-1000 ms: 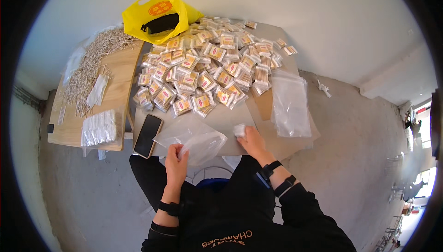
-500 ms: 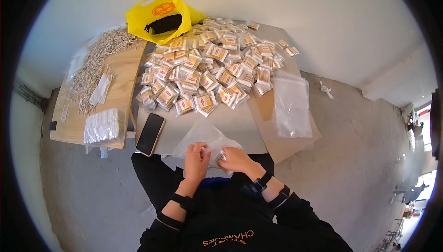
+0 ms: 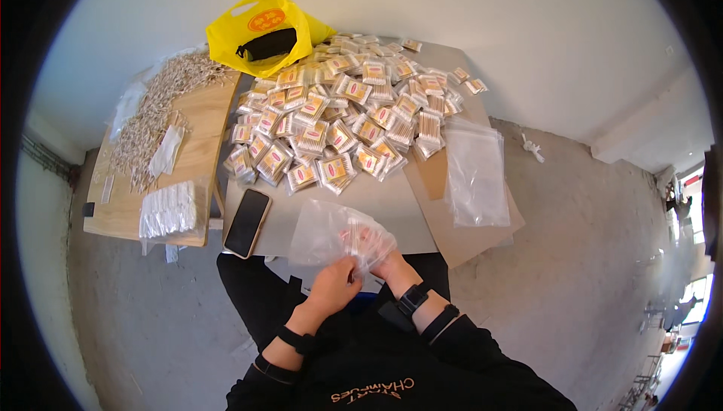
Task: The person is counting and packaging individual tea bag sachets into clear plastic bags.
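A clear plastic bag [image 3: 320,234] lies over the near table edge, spread toward the left and crumpled on its right. My left hand [image 3: 337,283] is closed on the bag's near edge, thumb and fingers pinched together. My right hand [image 3: 386,264] reaches in at the bag's right side. Its fingers show only hazily through the plastic, and what they hold, if anything, is unclear. Beyond the bag is a large heap of small clear packets of cotton swabs [image 3: 335,166], each with a yellow and white label.
A phone [image 3: 247,223] lies left of the bag. Flat clear bags [image 3: 478,178] rest on brown cardboard [image 3: 440,238] at right. A yellow carrier bag [image 3: 226,46] stands behind. The wooden side table [image 3: 199,110] bears loose swabs [image 3: 147,129] and a wrapped white bundle [image 3: 169,209].
My left hand has moved down and slightly right, closing on the bag's edge. My right hand has gone into the bag, whose plastic now covers its fingers. The bag has shifted right.
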Demonstrator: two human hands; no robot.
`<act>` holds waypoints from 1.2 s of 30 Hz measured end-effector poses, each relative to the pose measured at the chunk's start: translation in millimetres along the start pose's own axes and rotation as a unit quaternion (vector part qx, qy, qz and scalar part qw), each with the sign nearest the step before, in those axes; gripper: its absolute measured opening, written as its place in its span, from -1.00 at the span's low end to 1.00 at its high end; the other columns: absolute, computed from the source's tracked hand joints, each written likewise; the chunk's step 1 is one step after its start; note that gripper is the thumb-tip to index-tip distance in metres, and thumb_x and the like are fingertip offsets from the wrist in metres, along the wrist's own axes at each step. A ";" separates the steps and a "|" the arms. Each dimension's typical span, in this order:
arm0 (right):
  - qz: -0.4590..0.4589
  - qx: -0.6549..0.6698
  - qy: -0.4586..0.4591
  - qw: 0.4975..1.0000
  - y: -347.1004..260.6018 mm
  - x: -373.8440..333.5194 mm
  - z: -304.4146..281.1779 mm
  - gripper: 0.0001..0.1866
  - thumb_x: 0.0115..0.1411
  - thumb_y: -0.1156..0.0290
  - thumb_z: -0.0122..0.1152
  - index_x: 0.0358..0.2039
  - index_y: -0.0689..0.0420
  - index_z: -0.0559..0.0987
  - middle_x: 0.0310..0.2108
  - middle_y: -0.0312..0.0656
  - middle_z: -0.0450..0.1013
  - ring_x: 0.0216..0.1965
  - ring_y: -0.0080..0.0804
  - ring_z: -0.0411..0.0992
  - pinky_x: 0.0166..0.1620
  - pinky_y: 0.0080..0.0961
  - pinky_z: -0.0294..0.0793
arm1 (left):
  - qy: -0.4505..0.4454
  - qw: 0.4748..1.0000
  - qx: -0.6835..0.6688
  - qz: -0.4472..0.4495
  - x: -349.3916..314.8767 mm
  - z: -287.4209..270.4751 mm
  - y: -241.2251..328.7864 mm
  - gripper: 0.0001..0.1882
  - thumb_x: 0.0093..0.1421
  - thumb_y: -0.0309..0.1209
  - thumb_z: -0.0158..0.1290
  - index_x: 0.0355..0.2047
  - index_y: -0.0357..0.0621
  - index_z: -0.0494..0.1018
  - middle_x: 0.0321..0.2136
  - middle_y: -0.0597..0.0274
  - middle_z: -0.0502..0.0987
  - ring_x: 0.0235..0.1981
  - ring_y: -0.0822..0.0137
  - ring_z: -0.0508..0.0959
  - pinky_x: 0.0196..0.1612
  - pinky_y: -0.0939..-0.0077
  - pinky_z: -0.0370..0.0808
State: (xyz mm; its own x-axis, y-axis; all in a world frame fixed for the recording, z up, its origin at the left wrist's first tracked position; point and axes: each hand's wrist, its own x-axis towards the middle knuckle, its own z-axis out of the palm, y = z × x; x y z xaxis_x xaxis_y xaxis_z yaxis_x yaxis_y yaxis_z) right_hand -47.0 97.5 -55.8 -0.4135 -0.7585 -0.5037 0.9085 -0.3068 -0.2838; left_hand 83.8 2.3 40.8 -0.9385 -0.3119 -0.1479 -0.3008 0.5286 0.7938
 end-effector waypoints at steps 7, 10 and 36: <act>-0.256 -0.676 -0.012 0.691 6.6 -7.0 30.7 -0.72 0.14 0.29 0.22 -0.20 0.18 0.56 -0.18 -0.14 0.52 -0.17 -0.24 0.47 -0.02 -0.28 0.42 | -0.021 0.998 -0.036 -0.050 -8.3 -40.1 -2.6 -0.64 0.04 -0.23 0.21 -0.26 -0.21 0.43 -0.36 0.03 0.50 -0.33 0.09 0.50 -0.28 0.32 0.42; -0.304 -0.728 -0.064 0.611 14.3 -1.2 21.7 -0.66 0.12 0.33 0.20 -0.11 0.18 0.53 -0.09 -0.08 0.48 -0.03 -0.18 0.41 0.08 -0.27 0.33 | 0.147 0.989 -0.002 -0.021 8.2 -35.0 13.9 -0.47 -0.05 -0.17 0.30 -0.14 -0.19 0.42 -0.16 -0.01 0.47 -0.12 0.08 0.46 -0.06 0.29 0.40; -0.141 -0.518 -0.029 0.843 15.8 61.8 -38.8 -0.30 0.11 0.00 0.25 0.23 -0.07 0.32 0.25 -0.04 0.23 0.30 0.08 0.07 0.29 -0.34 0.14 | -0.031 0.989 -0.004 -0.147 -14.9 -14.8 -10.4 0.05 -0.15 0.09 0.34 0.16 -0.36 0.15 0.12 -0.22 0.22 0.18 0.00 0.27 0.21 0.29 0.24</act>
State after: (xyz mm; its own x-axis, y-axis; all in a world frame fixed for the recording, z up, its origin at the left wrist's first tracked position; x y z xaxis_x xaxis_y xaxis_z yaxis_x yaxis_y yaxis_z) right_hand -60.5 68.1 -123.0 -0.5735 -0.7753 -0.2647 0.2219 0.1641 -0.9612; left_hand 103.4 -10.2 43.4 -0.8191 -0.4022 -0.4091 -0.5615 0.4157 0.7155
